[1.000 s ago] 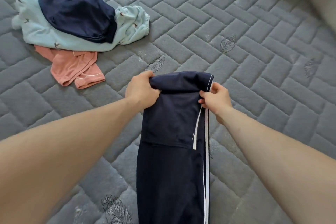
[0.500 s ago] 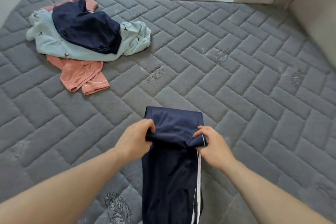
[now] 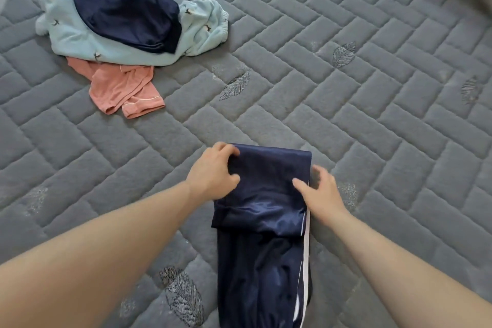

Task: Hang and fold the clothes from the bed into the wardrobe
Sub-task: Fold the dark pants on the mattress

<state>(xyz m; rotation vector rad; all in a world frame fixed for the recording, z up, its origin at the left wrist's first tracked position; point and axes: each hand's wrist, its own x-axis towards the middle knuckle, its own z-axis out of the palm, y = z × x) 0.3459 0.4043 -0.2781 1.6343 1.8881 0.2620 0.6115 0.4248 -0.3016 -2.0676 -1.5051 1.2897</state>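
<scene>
Our left hand (image 3: 213, 176) pinches the navy trousers' (image 3: 263, 221) folded edge at lower centre; our right hand (image 3: 319, 192) lies spread. The slippery satin could slide and undo the fold.

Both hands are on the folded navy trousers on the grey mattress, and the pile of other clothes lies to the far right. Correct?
Not quite. The head view shows the pile of other clothes at the far left. Both the left hand and right hand are on the navy trousers on the mattress.
</scene>
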